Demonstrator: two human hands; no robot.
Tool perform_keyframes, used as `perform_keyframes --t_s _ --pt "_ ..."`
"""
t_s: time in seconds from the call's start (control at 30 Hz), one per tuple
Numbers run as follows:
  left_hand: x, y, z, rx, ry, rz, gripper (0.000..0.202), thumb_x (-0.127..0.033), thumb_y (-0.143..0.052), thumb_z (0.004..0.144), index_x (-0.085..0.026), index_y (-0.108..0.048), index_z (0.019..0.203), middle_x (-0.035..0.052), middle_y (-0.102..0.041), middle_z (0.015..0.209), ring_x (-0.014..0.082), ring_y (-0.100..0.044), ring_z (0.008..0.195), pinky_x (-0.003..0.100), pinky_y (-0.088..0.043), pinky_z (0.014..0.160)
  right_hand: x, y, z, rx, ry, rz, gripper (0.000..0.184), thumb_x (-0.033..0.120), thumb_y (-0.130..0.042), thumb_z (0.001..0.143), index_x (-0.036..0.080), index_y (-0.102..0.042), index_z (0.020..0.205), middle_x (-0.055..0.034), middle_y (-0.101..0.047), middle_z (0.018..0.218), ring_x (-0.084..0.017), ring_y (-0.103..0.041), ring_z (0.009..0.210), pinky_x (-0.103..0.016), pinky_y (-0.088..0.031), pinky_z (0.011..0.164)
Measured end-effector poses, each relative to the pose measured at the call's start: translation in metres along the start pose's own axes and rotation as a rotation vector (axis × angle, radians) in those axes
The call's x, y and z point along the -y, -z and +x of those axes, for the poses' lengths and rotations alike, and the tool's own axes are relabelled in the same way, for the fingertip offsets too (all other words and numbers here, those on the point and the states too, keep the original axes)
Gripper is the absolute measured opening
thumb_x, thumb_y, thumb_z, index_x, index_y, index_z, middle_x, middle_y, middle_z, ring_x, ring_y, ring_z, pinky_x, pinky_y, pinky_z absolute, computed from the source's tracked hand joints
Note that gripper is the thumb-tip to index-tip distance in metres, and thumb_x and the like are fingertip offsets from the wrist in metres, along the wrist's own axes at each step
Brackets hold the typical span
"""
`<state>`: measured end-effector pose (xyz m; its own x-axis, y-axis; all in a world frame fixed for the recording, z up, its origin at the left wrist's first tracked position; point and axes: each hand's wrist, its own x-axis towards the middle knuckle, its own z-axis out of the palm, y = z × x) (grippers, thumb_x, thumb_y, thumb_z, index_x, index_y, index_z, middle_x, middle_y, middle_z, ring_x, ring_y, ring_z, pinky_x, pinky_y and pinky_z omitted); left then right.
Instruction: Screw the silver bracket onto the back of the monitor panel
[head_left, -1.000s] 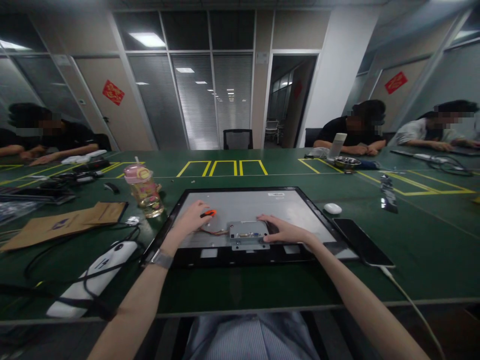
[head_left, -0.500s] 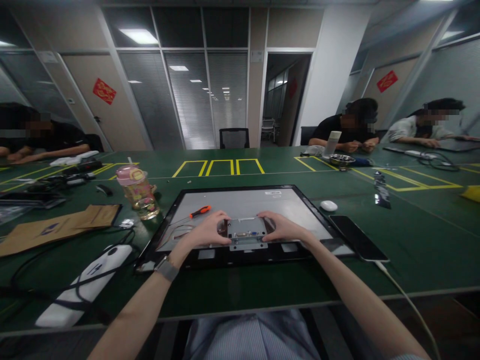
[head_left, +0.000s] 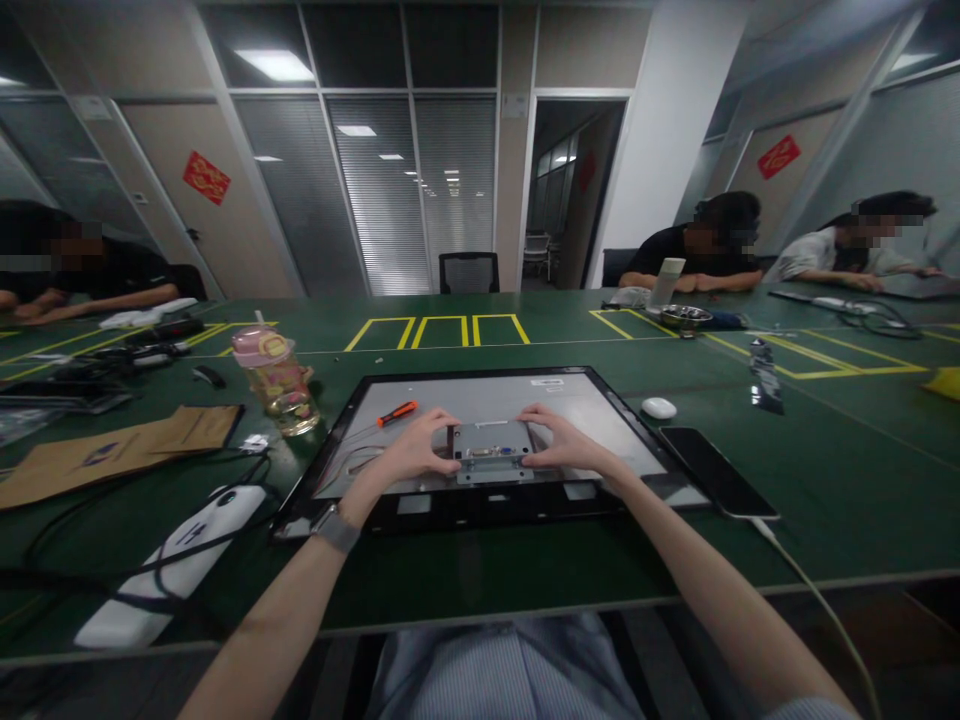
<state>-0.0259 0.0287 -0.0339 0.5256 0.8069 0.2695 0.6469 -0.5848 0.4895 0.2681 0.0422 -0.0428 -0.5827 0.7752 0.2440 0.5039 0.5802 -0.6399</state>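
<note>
Between my two hands is a grey metal bracket box (head_left: 491, 440) with video ports, a blue one among them, on the side facing me. My left hand (head_left: 416, 445) grips its left end, thumb at the lower front corner and fingers behind. On the right end, my right hand (head_left: 562, 442) holds it the same way. Under it lies a display panel (head_left: 465, 395) with a grey back and black frame; I cannot tell whether the box touches it. An orange-and-black screwdriver (head_left: 397, 413) rests on the panel, left of the box, near some thin wires (head_left: 349, 465).
Left of the panel stand a pink-lidded bottle (head_left: 276, 380), a brown paper bag (head_left: 120, 455) and a white power strip (head_left: 172, 565) with black cables. To the right are a phone (head_left: 716, 470) on a cable and a white earbud case (head_left: 659, 408). Other people sit across the table.
Both hands have shifted the bracket box slightly away from me over the panel, keeping their hold on its ends. The view has tipped a little.
</note>
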Motion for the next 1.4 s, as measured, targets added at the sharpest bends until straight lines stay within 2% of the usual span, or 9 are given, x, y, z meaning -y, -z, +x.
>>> perform_keyframes --t_s 0.33,0.63,0.87,1.03,1.27,1.4 --pt "0.024 -0.013 0.015 0.013 0.056 0.006 0.053 -0.034 -0.067 0.067 -0.019 -0.055 0.116 0.0057 -0.051 0.108 0.0226 -0.053 0.102 0.035 -0.041 0.093 -0.016 -0.008 0.016 -0.016 -0.047 -0.038 0.060 0.040 -0.067 0.071 0.018 -0.050 0.124 -0.0106 -0.050 0.124 -0.026 -0.049 0.114 -0.041 -0.036 0.101" --pt "0.028 -0.013 0.018 0.074 0.122 -0.022 0.059 -0.039 -0.064 0.069 -0.016 -0.050 0.122 0.0092 -0.049 0.120 0.0245 -0.051 0.109 0.036 -0.040 0.095 -0.027 -0.013 0.018 -0.016 -0.089 -0.036 0.058 0.038 -0.066 0.073 0.020 -0.049 0.125 -0.0105 -0.051 0.128 -0.025 -0.049 0.118 -0.043 -0.035 0.102" --pt "0.029 -0.013 0.020 0.064 0.100 -0.008 0.058 -0.040 -0.067 0.067 -0.017 -0.052 0.118 0.0089 -0.052 0.119 0.0248 -0.052 0.107 0.036 -0.040 0.094 -0.023 -0.012 0.019 -0.036 -0.126 -0.020 0.058 0.032 -0.069 0.070 0.019 -0.052 0.124 -0.0113 -0.053 0.129 -0.027 -0.049 0.119 -0.044 -0.034 0.103" --pt "0.023 -0.004 0.019 0.027 0.066 -0.014 0.054 -0.037 -0.068 0.065 -0.019 -0.055 0.114 0.0078 -0.054 0.119 0.0249 -0.052 0.109 0.036 -0.039 0.096 -0.019 -0.002 0.017 -0.059 -0.083 0.004 0.060 0.038 -0.071 0.068 0.020 -0.053 0.123 -0.0098 -0.055 0.127 -0.027 -0.050 0.118 -0.044 -0.035 0.101" --pt "0.013 -0.005 0.007 0.087 0.131 -0.115 0.057 -0.040 -0.072 0.059 -0.018 -0.056 0.110 0.0059 -0.061 0.109 0.0241 -0.058 0.098 0.034 -0.044 0.088 -0.003 0.007 0.003 0.074 -0.089 -0.006 0.065 0.044 -0.072 0.065 0.020 -0.054 0.122 -0.0095 -0.054 0.125 -0.027 -0.051 0.114 -0.043 -0.038 0.098" --pt "0.009 -0.010 0.001 0.068 0.118 -0.104 0.057 -0.034 -0.074 0.055 -0.019 -0.055 0.107 0.0047 -0.060 0.105 0.0231 -0.057 0.095 0.034 -0.044 0.086 0.007 0.003 -0.002 0.077 -0.078 -0.047 0.062 0.035 -0.076 0.060 0.018 -0.057 0.117 -0.0088 -0.056 0.118 -0.026 -0.053 0.108 -0.040 -0.040 0.095"
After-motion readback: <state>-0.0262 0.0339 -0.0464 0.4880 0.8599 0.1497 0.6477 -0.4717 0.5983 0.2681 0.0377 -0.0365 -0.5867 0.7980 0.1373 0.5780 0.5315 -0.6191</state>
